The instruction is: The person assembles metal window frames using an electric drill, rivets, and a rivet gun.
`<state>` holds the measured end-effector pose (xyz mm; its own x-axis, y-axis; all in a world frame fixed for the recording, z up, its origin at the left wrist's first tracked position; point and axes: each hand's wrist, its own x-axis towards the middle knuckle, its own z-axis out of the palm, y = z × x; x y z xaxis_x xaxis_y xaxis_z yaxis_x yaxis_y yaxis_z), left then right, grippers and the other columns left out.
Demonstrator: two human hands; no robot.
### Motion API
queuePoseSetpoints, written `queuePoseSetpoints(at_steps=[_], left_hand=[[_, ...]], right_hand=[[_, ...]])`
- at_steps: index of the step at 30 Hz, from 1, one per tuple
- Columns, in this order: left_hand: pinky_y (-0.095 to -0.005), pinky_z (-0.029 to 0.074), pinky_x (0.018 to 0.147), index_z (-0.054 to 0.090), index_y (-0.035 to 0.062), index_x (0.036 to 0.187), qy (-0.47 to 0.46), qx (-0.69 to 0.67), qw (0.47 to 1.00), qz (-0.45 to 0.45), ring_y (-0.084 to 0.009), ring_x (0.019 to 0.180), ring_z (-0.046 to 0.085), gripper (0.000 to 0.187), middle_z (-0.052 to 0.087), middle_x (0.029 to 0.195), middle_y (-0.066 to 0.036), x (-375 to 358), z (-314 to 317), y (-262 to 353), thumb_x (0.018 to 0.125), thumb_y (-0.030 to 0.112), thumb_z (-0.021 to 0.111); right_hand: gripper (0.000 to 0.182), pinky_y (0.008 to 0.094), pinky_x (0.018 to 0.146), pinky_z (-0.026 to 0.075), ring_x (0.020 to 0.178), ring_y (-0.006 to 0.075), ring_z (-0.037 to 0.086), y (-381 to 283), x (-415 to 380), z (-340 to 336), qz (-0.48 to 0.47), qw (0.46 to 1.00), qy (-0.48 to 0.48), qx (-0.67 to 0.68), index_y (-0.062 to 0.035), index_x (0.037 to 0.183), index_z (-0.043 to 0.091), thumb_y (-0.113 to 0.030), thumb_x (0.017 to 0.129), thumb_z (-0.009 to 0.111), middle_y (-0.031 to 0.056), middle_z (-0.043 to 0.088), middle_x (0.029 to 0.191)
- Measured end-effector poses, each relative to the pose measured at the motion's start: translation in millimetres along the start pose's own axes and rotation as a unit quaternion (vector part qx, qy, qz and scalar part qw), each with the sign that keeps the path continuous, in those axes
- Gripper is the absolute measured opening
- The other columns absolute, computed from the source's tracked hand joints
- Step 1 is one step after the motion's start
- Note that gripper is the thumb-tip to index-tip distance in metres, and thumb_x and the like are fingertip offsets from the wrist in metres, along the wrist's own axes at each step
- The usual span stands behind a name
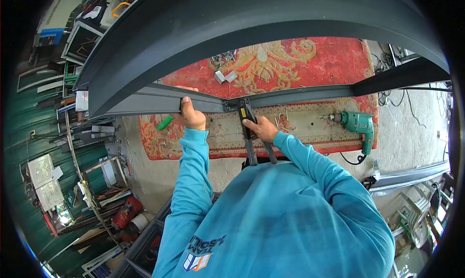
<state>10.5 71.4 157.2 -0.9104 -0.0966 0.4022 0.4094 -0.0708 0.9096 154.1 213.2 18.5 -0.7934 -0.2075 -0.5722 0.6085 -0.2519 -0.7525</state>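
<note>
A large dark grey metal frame (300,95) spans the view, its near side having a joint in the middle. My left hand (192,116) is closed around the near rail left of that joint, thumb on top and fingers on the far side. My right hand (263,129) grips a black two-legged tool (244,117) with a yellow label; I cannot make out its exact kind. The tool's head meets the frame at the joint, and its two grey legs point back towards my body. Just below my left hand, a green handle (164,123) lies on the red carpet (339,60).
A green power drill (357,125) lies on the carpet at the right, its cord trailing off the edge. Loose screws (224,60) and small metal blocks (225,77) lie inside the frame. Racks of profiles (87,137) stand left; more profiles (411,177) lie right.
</note>
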Motion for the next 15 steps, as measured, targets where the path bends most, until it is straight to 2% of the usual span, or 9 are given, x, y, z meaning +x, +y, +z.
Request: queuePoseSetpoints(at_steps=[1,2,4,5,7,11,13,15], left_hand=[[-0.0376,0.053,0.074,0.054,0.0014,0.097,0.001,-0.001,1.000,0.000,-0.0228,0.078,0.059,0.034,0.057,0.086,-0.010,0,0,0,0.079,0.029,0.059],[-0.0393,0.054,0.074,0.055,0.0008,0.097,0.005,-0.010,1.000,-0.005,-0.0228,0.079,0.059,0.033,0.058,0.087,-0.011,1,0,-1,0.079,0.028,0.060],[-0.0409,0.055,0.075,0.056,0.0002,0.097,0.011,-0.018,1.000,-0.011,-0.0228,0.079,0.059,0.032,0.059,0.087,-0.011,1,-1,-1,0.079,0.027,0.060],[-0.0409,0.054,0.075,0.056,0.0003,0.097,-0.008,-0.011,1.000,0.007,-0.0228,0.079,0.059,0.032,0.059,0.087,-0.011,2,-2,-2,0.079,0.027,0.061],[-0.0408,0.054,0.075,0.056,0.0005,0.097,-0.025,-0.001,0.999,0.024,-0.0228,0.079,0.060,0.032,0.060,0.087,-0.011,3,-5,-2,0.080,0.027,0.061],[-0.0391,0.054,0.074,0.057,0.0008,0.097,-0.024,-0.009,0.999,0.022,-0.0220,0.078,0.060,0.034,0.060,0.086,-0.011,3,-4,-3,0.080,0.030,0.064],[-0.0385,0.054,0.073,0.057,0.0010,0.097,-0.025,-0.008,0.999,0.021,-0.0216,0.078,0.060,0.035,0.060,0.087,-0.010,2,-5,-3,0.080,0.030,0.065],[-0.0381,0.055,0.074,0.057,0.0015,0.100,-0.024,-0.014,0.999,0.017,-0.0211,0.078,0.060,0.036,0.060,0.087,-0.010,1,-6,-4,0.081,0.030,0.065]], right_hand=[[0.049,0.0355,0.061,0.048,0.068,0.0174,0.061,0,-1,1,0.007,0.999,0.011,0.047,0.0072,0.096,0.060,-0.041,0.094,0.059,0.0129,0.066,0.079],[0.049,0.0355,0.061,0.048,0.068,0.0174,0.061,8,4,-1,0.008,0.999,0.011,0.046,0.0072,0.096,0.060,-0.041,0.094,0.059,0.0129,0.066,0.079],[0.048,0.0360,0.059,0.048,0.066,0.0181,0.061,26,16,-4,-0.136,0.985,0.019,-0.103,0.0074,0.095,0.059,-0.040,0.094,0.060,0.0145,0.066,0.079],[0.048,0.0360,0.059,0.048,0.066,0.0181,0.061,29,17,-5,-0.135,0.985,0.017,-0.105,0.0074,0.095,0.059,-0.040,0.094,0.060,0.0145,0.066,0.079],[0.046,0.0366,0.056,0.048,0.064,0.0185,0.060,18,9,1,-0.064,0.997,0.023,-0.032,0.0065,0.094,0.058,-0.040,0.094,0.060,0.0150,0.065,0.075],[0.046,0.0369,0.057,0.047,0.063,0.0182,0.059,14,5,0,-0.067,0.995,0.021,-0.068,0.0056,0.094,0.058,-0.040,0.094,0.060,0.0144,0.064,0.072],[0.047,0.0370,0.055,0.047,0.062,0.0173,0.057,13,3,1,-0.109,0.985,0.043,-0.129,0.0056,0.093,0.057,-0.041,0.094,0.059,0.0129,0.062,0.071],[0.047,0.0365,0.055,0.046,0.062,0.0171,0.057,11,2,2,-0.087,0.987,0.040,-0.128,0.0054,0.093,0.057,-0.042,0.094,0.060,0.0121,0.063,0.071]])
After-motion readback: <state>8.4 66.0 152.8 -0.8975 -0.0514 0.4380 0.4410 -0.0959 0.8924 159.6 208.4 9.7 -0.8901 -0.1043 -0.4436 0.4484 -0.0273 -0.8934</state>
